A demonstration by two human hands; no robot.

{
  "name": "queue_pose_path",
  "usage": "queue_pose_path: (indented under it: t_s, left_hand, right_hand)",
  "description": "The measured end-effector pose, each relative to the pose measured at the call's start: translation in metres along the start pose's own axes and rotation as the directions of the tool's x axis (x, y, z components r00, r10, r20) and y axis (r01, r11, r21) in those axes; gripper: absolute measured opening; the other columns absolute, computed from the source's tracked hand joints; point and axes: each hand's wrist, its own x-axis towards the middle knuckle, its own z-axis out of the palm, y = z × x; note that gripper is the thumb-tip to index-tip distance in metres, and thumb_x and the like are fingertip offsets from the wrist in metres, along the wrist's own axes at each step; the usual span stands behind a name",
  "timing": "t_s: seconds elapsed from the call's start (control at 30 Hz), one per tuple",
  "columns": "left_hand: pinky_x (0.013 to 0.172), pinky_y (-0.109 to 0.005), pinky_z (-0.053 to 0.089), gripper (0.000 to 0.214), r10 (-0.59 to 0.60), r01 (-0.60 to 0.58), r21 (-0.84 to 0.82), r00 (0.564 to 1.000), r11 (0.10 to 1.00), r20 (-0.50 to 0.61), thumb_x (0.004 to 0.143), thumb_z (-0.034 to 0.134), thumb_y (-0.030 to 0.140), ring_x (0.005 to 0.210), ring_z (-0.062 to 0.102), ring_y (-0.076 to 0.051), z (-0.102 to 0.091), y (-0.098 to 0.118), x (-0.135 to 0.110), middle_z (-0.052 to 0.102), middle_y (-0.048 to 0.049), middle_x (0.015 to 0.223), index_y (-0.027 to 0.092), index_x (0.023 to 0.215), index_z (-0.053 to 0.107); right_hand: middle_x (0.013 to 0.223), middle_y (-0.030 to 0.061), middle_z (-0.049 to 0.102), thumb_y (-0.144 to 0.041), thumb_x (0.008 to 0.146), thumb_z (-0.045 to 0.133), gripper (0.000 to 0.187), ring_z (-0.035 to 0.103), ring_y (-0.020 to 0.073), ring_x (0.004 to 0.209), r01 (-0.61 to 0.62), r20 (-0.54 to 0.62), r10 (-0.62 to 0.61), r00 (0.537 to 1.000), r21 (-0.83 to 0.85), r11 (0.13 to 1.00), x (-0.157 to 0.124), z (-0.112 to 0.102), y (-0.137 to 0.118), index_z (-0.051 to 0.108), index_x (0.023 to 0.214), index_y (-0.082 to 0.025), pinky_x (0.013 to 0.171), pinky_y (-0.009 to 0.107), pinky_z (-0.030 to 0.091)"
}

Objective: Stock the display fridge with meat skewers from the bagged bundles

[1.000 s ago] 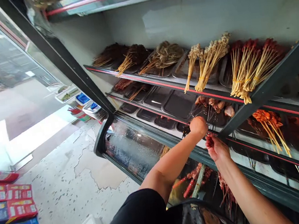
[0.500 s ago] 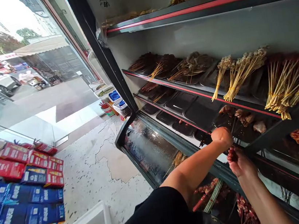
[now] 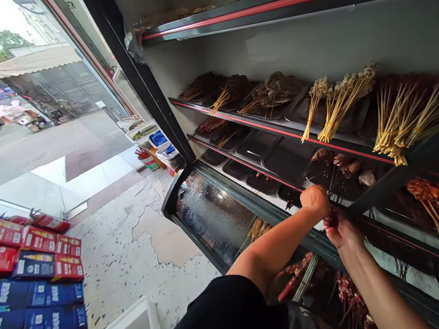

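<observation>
Left hand [image 3: 315, 200] curled, right hand [image 3: 342, 229] half-closed beside it; I can't tell what either grips. Meat [image 3: 346, 165] just beyond, on tray [image 3: 317, 174], lower shelf [image 3: 243, 162].

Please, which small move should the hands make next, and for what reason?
Perhaps the right hand should steady the dark red piece between its fingers, because the left hand is curled close beside it, near the meat tray; what the left hand grips is hidden.
</observation>
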Motion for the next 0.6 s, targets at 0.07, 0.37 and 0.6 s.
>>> queue_pose_path:
  t_s: [0.07, 0.37, 0.6]
  left_hand:
    - [0.083, -0.037, 0.060, 0.027, 0.064, -0.061, 0.051, 0.996, 0.997, -0.056, 0.093, 0.052, 0.018, 0.101, 0.073, -0.033, 0.004, -0.005, -0.008, 0.077, -0.0202, 0.103, 0.010, 0.106, 0.075]
    - [0.093, -0.027, 0.056, 0.033, 0.255, -0.321, -0.025, 0.796, 0.947, -0.549, 0.102, 0.040, 0.027, 0.098, 0.072, -0.017, 0.002, -0.070, -0.041, 0.078, -0.0073, 0.104, 0.019, 0.113, 0.069]
    - [0.127, -0.031, 0.024, 0.057, -0.160, 0.034, -0.177, 0.618, 0.984, -0.769, 0.096, 0.034, 0.014, 0.153, 0.027, -0.017, -0.095, -0.173, 0.012, 0.035, -0.0158, 0.163, 0.004, 0.153, 0.034]
  right_hand:
    - [0.052, -0.0088, 0.051, -0.005, 0.073, 0.062, 0.015, 0.045, 0.0029, 0.042, -0.004, 0.007, 0.004, 1.000, 0.030, 1.000, 0.000, 0.001, 0.000, 0.052, 0.069, -0.016, 0.040, 0.011, 0.040]
    - [0.055, -0.0038, 0.059, -0.007, 0.076, 0.063, 0.010, 0.047, 0.0045, 0.042, -0.021, -0.066, 0.022, 0.998, 0.023, 1.000, -0.001, 0.002, -0.003, 0.060, 0.070, -0.015, 0.037, 0.012, 0.041]
    - [0.076, 0.0096, 0.072, -0.026, 0.056, 0.085, 0.027, 0.063, 0.0121, 0.058, -0.130, -0.031, 0.126, 0.992, -0.256, 0.958, -0.022, -0.051, -0.005, 0.077, 0.080, -0.016, 0.047, 0.016, 0.056]
